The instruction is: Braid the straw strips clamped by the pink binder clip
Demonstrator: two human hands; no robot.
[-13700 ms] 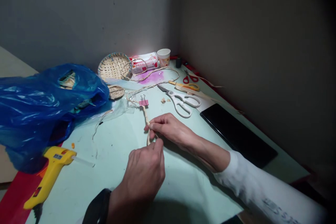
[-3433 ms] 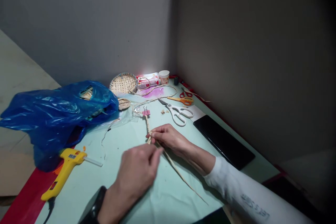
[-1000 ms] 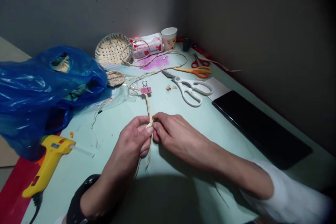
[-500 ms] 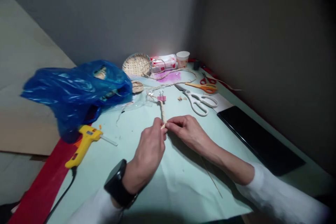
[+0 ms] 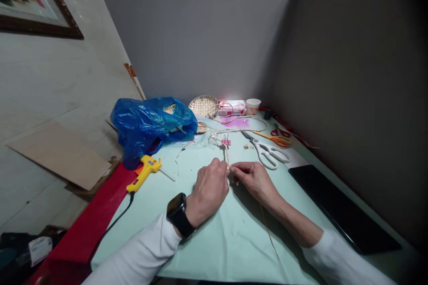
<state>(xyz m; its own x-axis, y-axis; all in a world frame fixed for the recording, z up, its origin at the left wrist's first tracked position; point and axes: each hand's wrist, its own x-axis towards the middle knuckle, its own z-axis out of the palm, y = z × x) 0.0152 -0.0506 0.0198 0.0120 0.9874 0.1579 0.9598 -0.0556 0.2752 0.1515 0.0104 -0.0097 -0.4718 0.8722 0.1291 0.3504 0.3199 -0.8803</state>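
Head view: braid (image 5: 228, 156) just nearer person than pink clip (image 5: 226, 142), upper end at clip, likely anchored there so pull keeps it straight. Right hand (image 5: 257, 181), right and near side of clip: grip closed, thumb and finger pinching braid's lower end, probably stopping loosening. Left hand (image 5: 211, 187), near side of clip, beside braid: fingertips hidden, cannot tell whether grip closed. Loose strand (image 5: 270, 237) trails past right wrist on counter (image 5: 214, 254). White scissors (image 5: 257, 143) right of clip, seemingly within reach.
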